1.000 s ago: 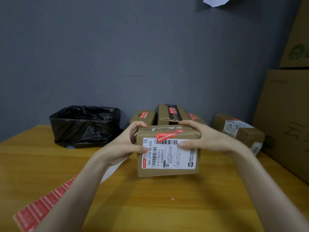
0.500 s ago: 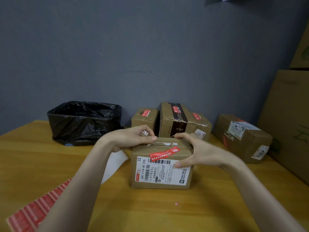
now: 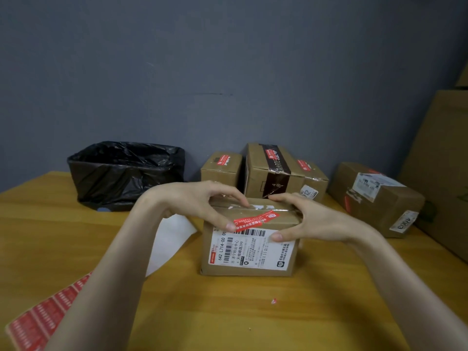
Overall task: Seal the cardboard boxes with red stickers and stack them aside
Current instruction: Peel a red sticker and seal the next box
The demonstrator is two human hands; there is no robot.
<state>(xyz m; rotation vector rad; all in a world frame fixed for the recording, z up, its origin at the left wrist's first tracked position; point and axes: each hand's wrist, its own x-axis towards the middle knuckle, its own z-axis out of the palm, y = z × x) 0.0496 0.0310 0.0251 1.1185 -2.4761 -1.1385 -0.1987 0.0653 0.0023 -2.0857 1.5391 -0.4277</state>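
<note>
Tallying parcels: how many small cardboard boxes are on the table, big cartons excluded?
5. A labelled box at centre; behind it by the wall a small box, a dark-taped box and a half-hidden box; a fifth box at right. More may be hidden.

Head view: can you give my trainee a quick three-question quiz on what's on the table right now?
1. True or false: the box gripped by the left hand and right hand bears a red sticker on top.
2. What stands at the far left of the table? A) black-lined bin B) kettle C) scale
3. Fill in: the sheet of red stickers lies by the ___ forearm.
Key: 1 true; 2 A; 3 left.
</note>
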